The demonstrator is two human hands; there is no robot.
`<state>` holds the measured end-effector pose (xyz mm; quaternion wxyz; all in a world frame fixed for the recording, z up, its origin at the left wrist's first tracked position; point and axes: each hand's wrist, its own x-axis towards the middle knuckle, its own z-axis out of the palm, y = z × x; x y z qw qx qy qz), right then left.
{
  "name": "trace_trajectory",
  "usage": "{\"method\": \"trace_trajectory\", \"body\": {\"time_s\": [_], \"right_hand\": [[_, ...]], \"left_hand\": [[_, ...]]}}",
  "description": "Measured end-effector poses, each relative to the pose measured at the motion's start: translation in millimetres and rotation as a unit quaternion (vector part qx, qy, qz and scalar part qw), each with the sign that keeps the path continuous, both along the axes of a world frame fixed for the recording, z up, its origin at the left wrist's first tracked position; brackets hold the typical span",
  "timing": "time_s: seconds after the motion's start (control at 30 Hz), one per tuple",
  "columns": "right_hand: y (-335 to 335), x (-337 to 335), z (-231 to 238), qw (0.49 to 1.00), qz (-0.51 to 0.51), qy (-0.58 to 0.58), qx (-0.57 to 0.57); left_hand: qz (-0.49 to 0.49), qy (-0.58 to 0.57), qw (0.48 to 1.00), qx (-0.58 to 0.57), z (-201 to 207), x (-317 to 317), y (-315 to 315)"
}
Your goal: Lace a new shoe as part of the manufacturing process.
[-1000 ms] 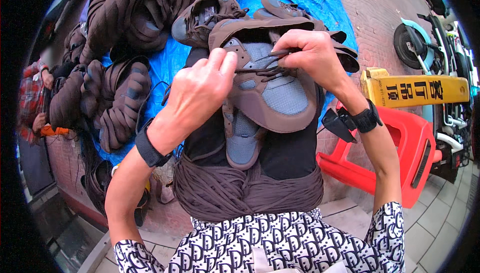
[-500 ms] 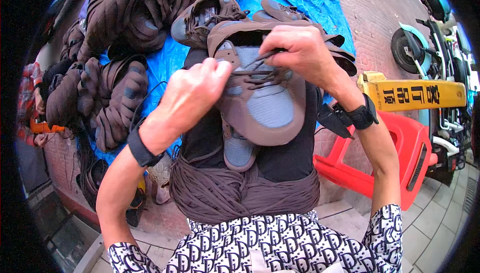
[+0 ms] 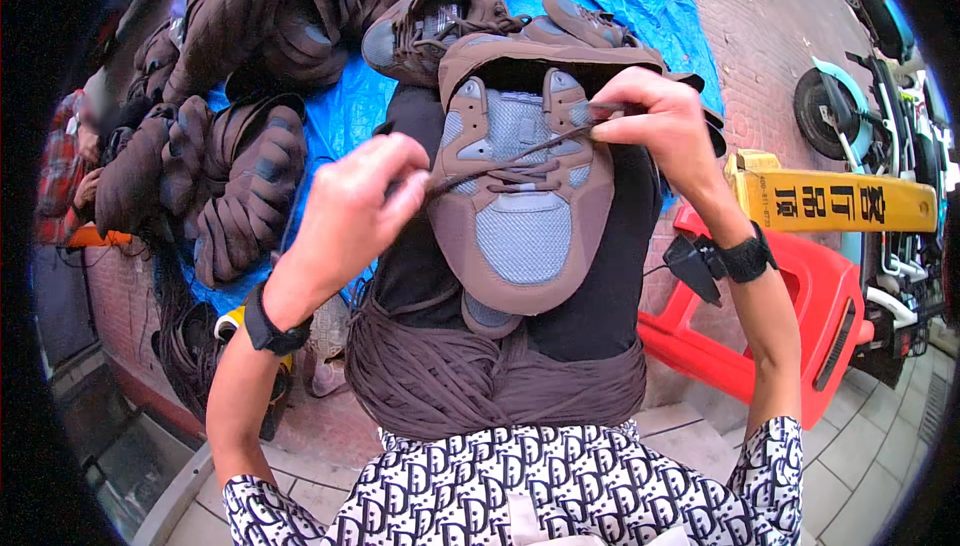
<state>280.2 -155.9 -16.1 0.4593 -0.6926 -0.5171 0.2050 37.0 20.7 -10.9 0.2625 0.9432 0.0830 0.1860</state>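
Note:
A brown and grey-blue sneaker upper point(image 3: 525, 241) lies across my lap, toe toward me, with laces crossing its lower eyelets. My left hand point(image 3: 370, 206), slightly blurred, is closed at the upper's left edge on one end of a dark brown shoelace point(image 3: 535, 149). On the other side, my right hand point(image 3: 655, 126) pinches the lace between thumb and fingers next to the right eyelet flap. The lace runs slanting between both hands, over the tongue point(image 3: 512, 126). Part of another shoe's toe point(image 3: 490, 316) shows beneath the upper.
A thick bundle of brown laces point(image 3: 480, 386) rests over my lap. Beyond it are a laced shoe point(image 3: 430, 31), stacks of shoe uppers point(image 3: 250, 201) and a blue tarp point(image 3: 620, 6). A red plastic stool point(image 3: 790, 326) and yellow board point(image 3: 835, 196) stand at right. Another person's sleeve point(image 3: 62, 171) shows at far left.
My hands have moved apart, left hand leftward and down, right hand rightward, drawing the lace out between them. The upper's tongue and right eyelet flap now show.

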Motion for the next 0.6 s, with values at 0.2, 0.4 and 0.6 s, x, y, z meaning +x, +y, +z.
{"method": "trace_trajectory", "body": {"time_s": [0.2,0.4,0.6], "right_hand": [[2,-27,24,0.990,0.119,-0.044,0.056],[24,-50,11,0.940,0.171,-0.291,0.047],[34,-56,13,0.953,0.190,-0.234,-0.022]], "left_hand": [[-0.076,-0.002,0.997,0.015,19,18,-15],[-0.140,0.059,0.958,0.244,12,28,-26],[-0.201,0.058,0.949,0.234,9,31,-27]]}}
